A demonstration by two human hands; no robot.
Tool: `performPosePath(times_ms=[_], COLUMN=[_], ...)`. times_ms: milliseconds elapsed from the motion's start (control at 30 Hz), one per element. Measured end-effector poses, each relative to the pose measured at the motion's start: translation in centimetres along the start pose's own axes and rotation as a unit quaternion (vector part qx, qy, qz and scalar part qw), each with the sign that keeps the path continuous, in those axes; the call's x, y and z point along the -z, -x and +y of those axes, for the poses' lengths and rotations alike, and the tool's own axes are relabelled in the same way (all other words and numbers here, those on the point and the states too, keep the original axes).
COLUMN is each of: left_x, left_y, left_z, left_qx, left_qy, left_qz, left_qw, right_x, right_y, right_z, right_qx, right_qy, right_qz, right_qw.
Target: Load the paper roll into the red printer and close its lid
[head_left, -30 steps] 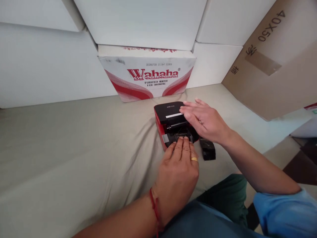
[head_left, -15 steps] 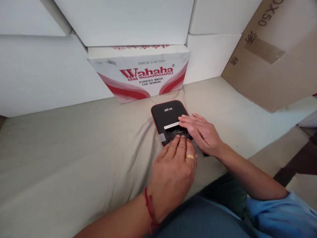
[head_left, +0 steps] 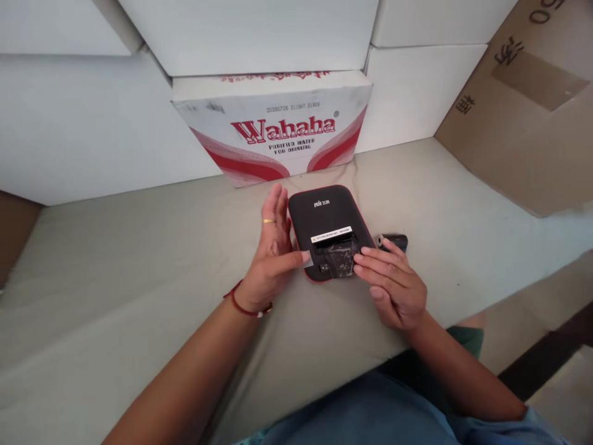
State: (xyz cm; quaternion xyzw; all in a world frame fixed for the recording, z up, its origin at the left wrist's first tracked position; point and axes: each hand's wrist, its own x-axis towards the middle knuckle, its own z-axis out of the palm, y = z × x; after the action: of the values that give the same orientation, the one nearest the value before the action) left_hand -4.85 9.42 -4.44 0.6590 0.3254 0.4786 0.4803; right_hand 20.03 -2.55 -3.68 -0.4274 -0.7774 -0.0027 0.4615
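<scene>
A flat black device with a red rim (head_left: 324, 216) lies on the cloth, with white lettering near its far end and a white warning strip across it. Near its close end is a recess, partly covered by a dark, shiny flap of film (head_left: 341, 259). My left hand (head_left: 273, 250) rests along the device's left edge, fingers stretched out and thumb on a grey sticker at the corner. On the right side, the fingertips of my right hand (head_left: 393, 284) touch the device beside the flap, fingers extended. A small black cylinder (head_left: 396, 242) lies just beyond these fingers.
A red and white Wahaha water carton (head_left: 287, 136) stands behind the device, against stacked white boxes (head_left: 259, 37). A large brown cardboard box (head_left: 532, 136) is at the right. Beige cloth (head_left: 139, 266) covers the surface.
My left hand has moved from over the recess to the device's left edge, uncovering the film flap. My right hand has shifted slightly nearer to me, and the black cylinder has come into view.
</scene>
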Motion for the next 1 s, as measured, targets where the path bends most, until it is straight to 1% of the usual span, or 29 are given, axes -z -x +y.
performPosePath(times_ms=[67,133,267,400,567,600,667,733,767,800,833,867,900,933,967,1000], left_x=[-0.5,-0.8,-0.7,-0.7,-0.9,-0.9,-0.9,-0.9,-0.9,-0.9,-1.0,-1.0,-1.1,-1.1,-1.2,-1.2], left_y=[0.4,0.8,1.2,1.3,1.1,1.0,1.0,1.0,0.9,0.9,0.9,0.8,0.8,0.7,0.6,0.6], left_z=[-0.7,-0.9,-1.7,-2.9,-3.7,-3.9,-4.4,-4.8,-5.0,-5.1,-5.2,-5.2,-5.2,-5.2,-5.1,-5.1], left_qx=[0.018,0.030,0.044,0.041,0.023,0.020,0.016,0.011,0.010,0.008,0.005,0.003,0.000,-0.003,-0.008,-0.012], left_qy=[0.035,0.048,0.069,0.097,0.182,0.193,0.210,0.224,0.231,0.236,0.238,0.238,0.237,0.235,0.233,0.231], left_qz=[-0.008,-0.010,-0.013,-0.028,-0.053,-0.056,-0.060,-0.059,-0.057,-0.055,-0.053,-0.051,-0.049,-0.048,-0.048,-0.049], left_qw=[0.999,0.998,0.997,0.994,0.982,0.979,0.976,0.973,0.971,0.970,0.970,0.970,0.970,0.971,0.971,0.972], right_x=[0.0,0.0,0.1,0.4,1.2,1.5,2.4,3.5,4.0,4.5,4.9,5.1,5.0,4.7,4.1,3.3], right_y=[0.0,-0.1,-0.1,-0.2,-0.4,-0.7,-1.7,-3.8,-5.2,-6.9,-8.7,-10.5,-12.3,-13.9,-15.3,-16.4], right_z=[0.0,0.1,0.2,0.3,0.2,0.3,0.4,0.7,1.0,1.3,1.7,2.0,2.2,2.4,2.5,2.5], right_qx=[-0.006,-0.008,-0.012,-0.022,0.010,0.001,-0.037,-0.096,-0.134,-0.176,-0.217,-0.253,-0.274,-0.278,-0.266,-0.241], right_qy=[-0.005,-0.009,-0.020,-0.017,0.014,0.010,-0.012,-0.047,-0.068,-0.089,-0.107,-0.115,-0.111,-0.093,-0.064,-0.025], right_qz=[-0.004,-0.010,-0.017,-0.021,-0.013,-0.012,-0.001,0.014,0.007,-0.025,-0.080,-0.156,-0.232,-0.301,-0.356,-0.397], right_qw=[1.000,1.000,1.000,0.999,1.000,1.000,0.999,0.994,0.989,0.980,0.967,0.948,0.927,0.907,0.894,0.885])
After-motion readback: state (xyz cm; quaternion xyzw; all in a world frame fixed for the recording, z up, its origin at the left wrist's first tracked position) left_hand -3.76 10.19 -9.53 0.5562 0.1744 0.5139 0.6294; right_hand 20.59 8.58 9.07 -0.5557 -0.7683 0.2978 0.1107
